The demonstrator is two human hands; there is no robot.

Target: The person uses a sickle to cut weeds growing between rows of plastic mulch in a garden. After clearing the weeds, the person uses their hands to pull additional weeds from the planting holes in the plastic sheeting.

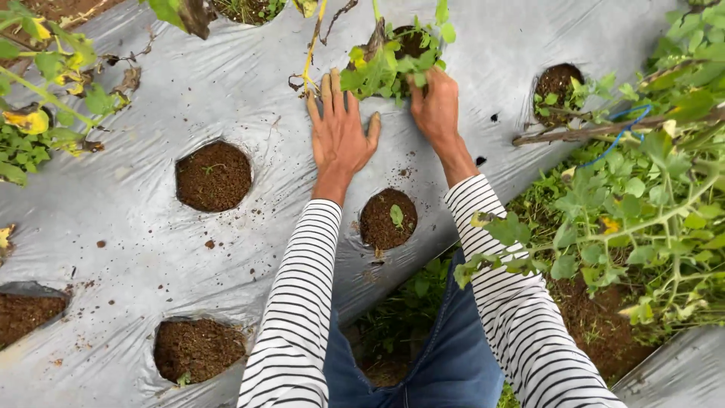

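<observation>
We work at a leafy clump of weeds in a plastic-mulched bed.

Our left hand (340, 128) lies released, flat on the silver mulch sheet (136, 242), probably pinning it beside the hole; our right hand (434, 106) grasps the weed clump (385, 64) just ahead of both hands. We count seven planting holes (one (387, 219) between our wrists holds a single seedling).

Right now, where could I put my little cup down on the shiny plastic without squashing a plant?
The widest bare patch of silver plastic sheet lies between the big empty soil hole and the lower hole. It is crowded up top, where the left hand and right hand work at the weedy hole.
</observation>
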